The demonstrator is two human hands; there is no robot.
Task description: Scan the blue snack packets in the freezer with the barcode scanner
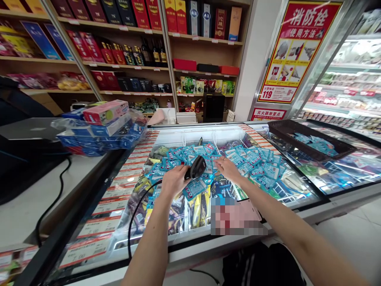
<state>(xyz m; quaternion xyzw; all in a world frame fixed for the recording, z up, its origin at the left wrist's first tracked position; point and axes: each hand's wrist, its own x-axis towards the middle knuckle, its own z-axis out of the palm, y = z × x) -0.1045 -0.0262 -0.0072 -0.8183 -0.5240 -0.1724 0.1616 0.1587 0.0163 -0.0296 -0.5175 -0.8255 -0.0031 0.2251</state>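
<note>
My left hand is wrapped round the handle of a black barcode scanner, held over the chest freezer with its cable trailing toward me. Its head faces right, toward my right hand. The fingers of that hand are bent together at the edge of a blue ice-cream packet, which the scanner partly hides. Many more blue packets lie heaped around both hands, on the glass and over the wire baskets. Below the scanner, one blue packet lies above yellow-wrapped ices.
A brown plastic crate holding blue packets stands on the freezer at right. Flattened ice-cream boxes are piled at left. A phone-like object, partly blurred, lies at the front edge. Price labels line the left glass.
</note>
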